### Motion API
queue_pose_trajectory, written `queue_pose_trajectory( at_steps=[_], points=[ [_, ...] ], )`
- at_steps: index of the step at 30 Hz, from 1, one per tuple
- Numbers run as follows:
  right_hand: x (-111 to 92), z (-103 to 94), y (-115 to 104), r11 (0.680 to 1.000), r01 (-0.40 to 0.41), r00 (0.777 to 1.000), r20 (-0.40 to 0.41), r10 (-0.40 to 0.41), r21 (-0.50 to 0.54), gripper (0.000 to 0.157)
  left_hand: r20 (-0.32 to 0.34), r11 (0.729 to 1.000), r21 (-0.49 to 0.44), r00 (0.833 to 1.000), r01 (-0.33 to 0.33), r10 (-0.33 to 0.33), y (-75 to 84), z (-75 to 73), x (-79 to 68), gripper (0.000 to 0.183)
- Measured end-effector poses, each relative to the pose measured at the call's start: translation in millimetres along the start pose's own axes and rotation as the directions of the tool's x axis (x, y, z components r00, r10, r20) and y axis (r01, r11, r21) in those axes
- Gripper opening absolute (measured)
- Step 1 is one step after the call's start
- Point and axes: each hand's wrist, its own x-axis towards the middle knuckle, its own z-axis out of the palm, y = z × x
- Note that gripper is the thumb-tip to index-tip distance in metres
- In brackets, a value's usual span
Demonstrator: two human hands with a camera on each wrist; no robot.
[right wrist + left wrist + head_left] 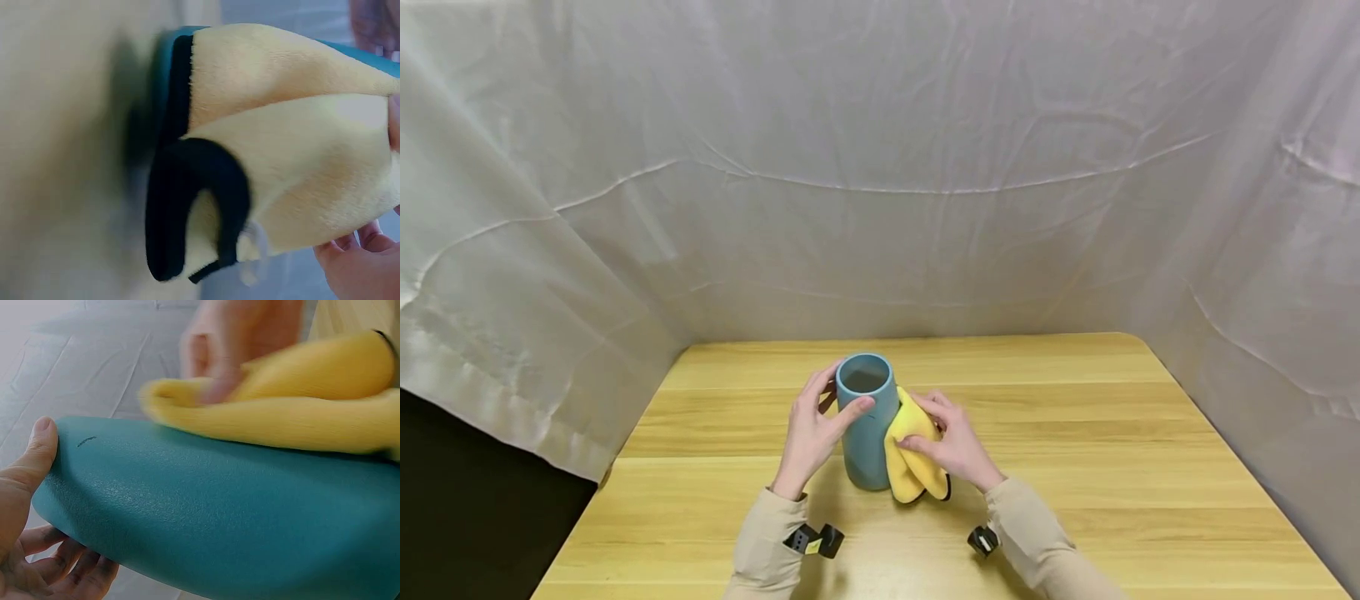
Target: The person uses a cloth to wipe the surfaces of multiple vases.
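A tall blue-green vase [868, 450] with a round open mouth stands on the table. My left hand [812, 427] grips it near the rim, thumb on the near side and fingers round the far left. In the left wrist view a small dark mark shows on the vase [187, 500] near the left thumb [41, 440]. My right hand [953, 442] holds a bunched yellow cloth [913, 454] against the vase's right side. The cloth [300, 144] has black edging and a pale tag in the right wrist view. Part of the right fingers is hidden behind the cloth.
The light wooden table [1120, 467] spreads out on both sides of the vase. Pale fabric curtains [880, 233] hang behind it and along both sides. A black camera mount [816, 540] sits at the left wrist, and another [982, 542] at the right wrist.
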Motion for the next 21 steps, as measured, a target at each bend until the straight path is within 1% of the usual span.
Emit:
queue_pose_trajectory(
  at_steps=[3,7,17,21],
  points=[
    [-5.7,3.2,10.4,0.999,-0.044,0.999,0.023,0.044,-0.011,0.065,-0.002,1.0,0.001,1.0,0.002,-0.002,0.7,-0.2,0.0,0.061],
    [-9.1,5.1,14.9,0.997,-0.071,0.997,0.025,0.071,-0.003,0.066,0.001,1.0,-0.002,1.0,0.001,-0.001,0.8,-0.2,0.0,0.061],
    [-9.2,5.2,14.4,0.998,-0.068,0.997,0.028,0.068,0.009,0.064,0.002,1.0,-0.006,1.0,0.0,0.0,1.3,0.0,-0.1,0.06],
    [-7.6,3.8,10.7,0.999,-0.044,0.999,0.027,0.043,0.03,0.061,0.003,1.0,-0.007,1.0,0.004,-0.003,1.3,-0.4,-0.5,0.06]
  ],
)
